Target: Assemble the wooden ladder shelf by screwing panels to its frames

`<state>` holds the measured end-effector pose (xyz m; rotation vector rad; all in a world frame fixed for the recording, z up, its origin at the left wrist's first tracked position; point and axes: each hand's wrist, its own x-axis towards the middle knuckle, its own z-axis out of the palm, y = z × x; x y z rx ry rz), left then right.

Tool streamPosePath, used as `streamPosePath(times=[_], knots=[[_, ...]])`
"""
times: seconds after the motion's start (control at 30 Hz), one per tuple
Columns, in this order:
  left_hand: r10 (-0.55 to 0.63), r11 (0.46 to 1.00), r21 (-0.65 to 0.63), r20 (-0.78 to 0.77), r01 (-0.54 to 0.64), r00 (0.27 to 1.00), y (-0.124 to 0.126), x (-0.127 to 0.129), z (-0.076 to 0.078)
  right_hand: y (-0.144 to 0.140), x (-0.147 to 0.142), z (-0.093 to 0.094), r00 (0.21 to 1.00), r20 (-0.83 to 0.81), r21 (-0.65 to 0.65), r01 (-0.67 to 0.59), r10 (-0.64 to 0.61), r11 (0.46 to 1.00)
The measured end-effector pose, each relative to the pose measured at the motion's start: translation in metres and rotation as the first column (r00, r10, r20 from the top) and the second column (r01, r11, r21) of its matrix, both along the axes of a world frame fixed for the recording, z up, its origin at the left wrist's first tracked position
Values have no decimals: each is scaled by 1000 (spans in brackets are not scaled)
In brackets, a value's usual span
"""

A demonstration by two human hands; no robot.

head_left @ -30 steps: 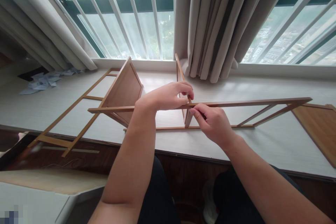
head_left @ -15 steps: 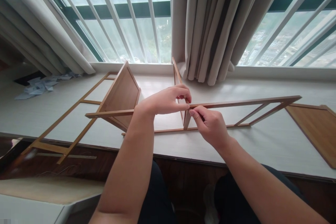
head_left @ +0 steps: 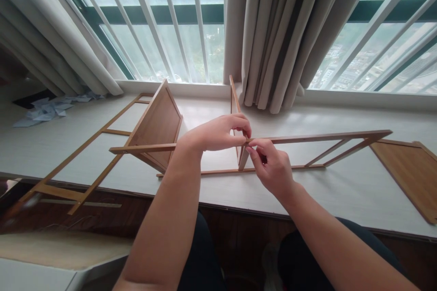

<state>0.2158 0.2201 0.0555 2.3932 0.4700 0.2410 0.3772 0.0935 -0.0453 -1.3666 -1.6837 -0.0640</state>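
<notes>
A wooden shelf frame (head_left: 317, 137) lies on its side on the white window ledge, with a square shelf panel (head_left: 155, 122) standing up from its left part. A second upright panel (head_left: 235, 95), seen nearly edge-on, meets the frame at the middle. My left hand (head_left: 228, 132) is closed over the upper rail at that joint, thumb and fingers on the wood. Just right of it, my right hand (head_left: 271, 159) pinches at the same joint with thumb and forefinger. Whatever is between those fingertips is too small or hidden to name.
Another wooden ladder-like frame (head_left: 92, 134) lies at left, its near end jutting past the ledge (head_left: 341, 191). A flat wooden panel (head_left: 406, 173) lies at right. Crumpled paper (head_left: 46, 111) sits far left. Curtains (head_left: 273, 36) hang before barred windows. A pale furniture corner (head_left: 58, 254) is lower left.
My right hand's fingers have shifted slightly at the joint, the forefinger now straighter and higher. My left hand keeps its hold. The view has moved a little.
</notes>
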Motion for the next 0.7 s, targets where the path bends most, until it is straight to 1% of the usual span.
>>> streamPosePath(times=[0.1,0.17,0.47,0.7], knots=[[-17,1000,-8,1,17,1000,0,0,0,3,0,-3,1000,16,95,-25,23,995],[-22,1000,-10,3,23,1000,0,-1,-1,4,1,-4,999,18,127,-35,33,991],[-9,999,35,7,9,1000,-1,0,0,4,2,-8,1000,5,145,-19,18,989],[1,999,50,7,-1,1000,-3,0,1,5,1,-5,1000,-1,148,-22,22,989]])
